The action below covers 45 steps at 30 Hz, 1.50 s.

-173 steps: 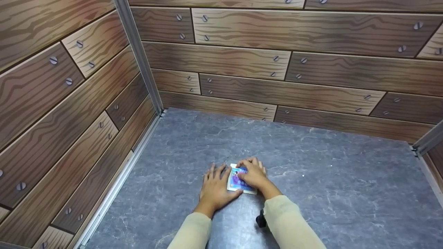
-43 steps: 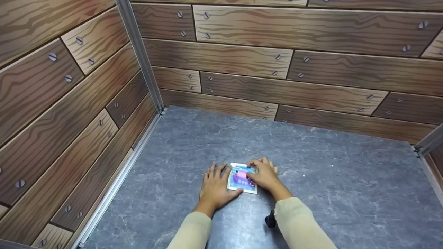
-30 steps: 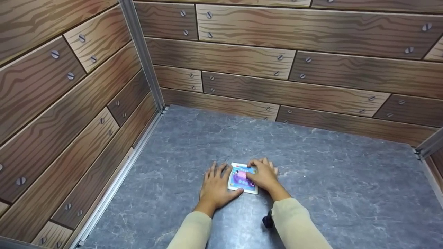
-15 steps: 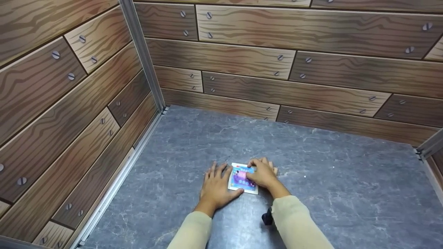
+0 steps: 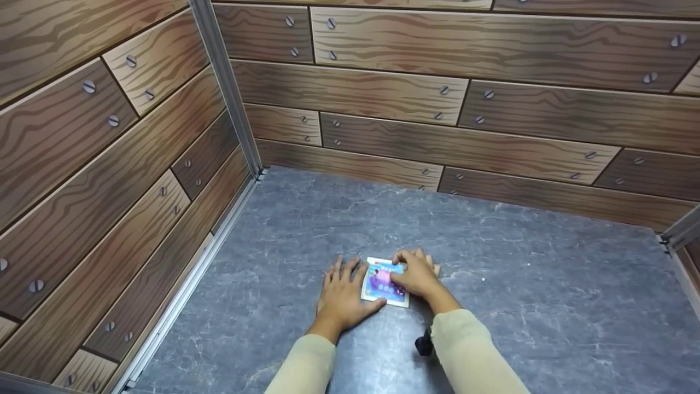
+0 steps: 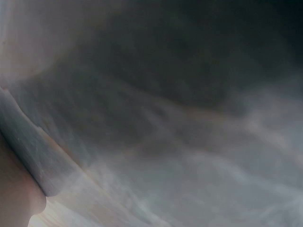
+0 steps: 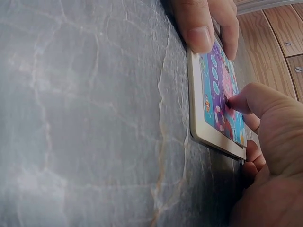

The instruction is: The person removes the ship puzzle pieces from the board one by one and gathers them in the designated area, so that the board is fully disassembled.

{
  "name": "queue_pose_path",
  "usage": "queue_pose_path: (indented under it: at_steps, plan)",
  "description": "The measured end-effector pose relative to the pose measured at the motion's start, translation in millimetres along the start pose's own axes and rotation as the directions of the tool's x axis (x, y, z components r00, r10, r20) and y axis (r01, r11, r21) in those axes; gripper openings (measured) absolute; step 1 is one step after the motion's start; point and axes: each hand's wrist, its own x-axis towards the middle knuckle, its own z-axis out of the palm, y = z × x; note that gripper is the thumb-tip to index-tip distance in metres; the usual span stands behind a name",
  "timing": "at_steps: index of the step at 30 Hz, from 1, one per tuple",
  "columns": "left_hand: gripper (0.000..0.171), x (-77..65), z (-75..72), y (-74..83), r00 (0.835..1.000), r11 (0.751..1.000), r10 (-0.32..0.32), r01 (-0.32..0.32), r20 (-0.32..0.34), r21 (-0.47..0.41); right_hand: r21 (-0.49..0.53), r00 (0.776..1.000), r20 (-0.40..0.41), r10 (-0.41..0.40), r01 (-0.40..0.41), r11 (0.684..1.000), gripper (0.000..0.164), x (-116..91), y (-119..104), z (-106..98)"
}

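Observation:
A small, flat picture board (image 5: 384, 280) with a white frame lies on the grey marbled tabletop (image 5: 306, 224). Its bright sea picture (image 7: 215, 87) shows purple and blue areas, pale ovals, a fish and a life ring. My left hand (image 5: 343, 298) lies flat with fingers spread along the board's left side, its thumb at the near edge. From the right, my right hand (image 5: 421, 276) grips the board with curled fingers. Its thumb (image 7: 246, 99) rests on the picture while other fingers stay at the right edge. The left wrist view is blurred and dark.
Wood-plank patterned walls (image 5: 383, 90) stand behind and at the left, joined by a grey metal post (image 5: 227, 87). A black object (image 5: 423, 345) sits by the right sleeve. Small white specks (image 5: 483, 279) dot the tabletop on the right.
Since the oldest frame, my right hand has shifted right across the board, uncovering more of the picture. My left hand keeps its place. Over the last second hardly anything differs.

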Motion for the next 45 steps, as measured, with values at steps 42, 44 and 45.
queue_pose_path:
  at_steps: [42,44,45]
  plan:
    - [0.105,0.3,1.0,-0.2,1.0,1.0,0.005,-0.005,-0.001,0.017,-0.067,0.988,0.006,-0.152,0.152,0.986,0.045,-4.2,0.7,5.5]
    - [0.104,0.3,1.0,-0.2,1.0,1.0,0.005,-0.005,-0.001,0.017,-0.076,0.988,-0.005,-0.156,0.155,0.985,0.044,-3.9,0.0,5.9]
    - [0.104,0.3,0.8,-0.1,1.0,1.0,0.004,-0.004,-0.001,0.017,-0.083,0.987,-0.014,-0.162,0.16,0.984,0.044,-3.9,-0.7,6.5]
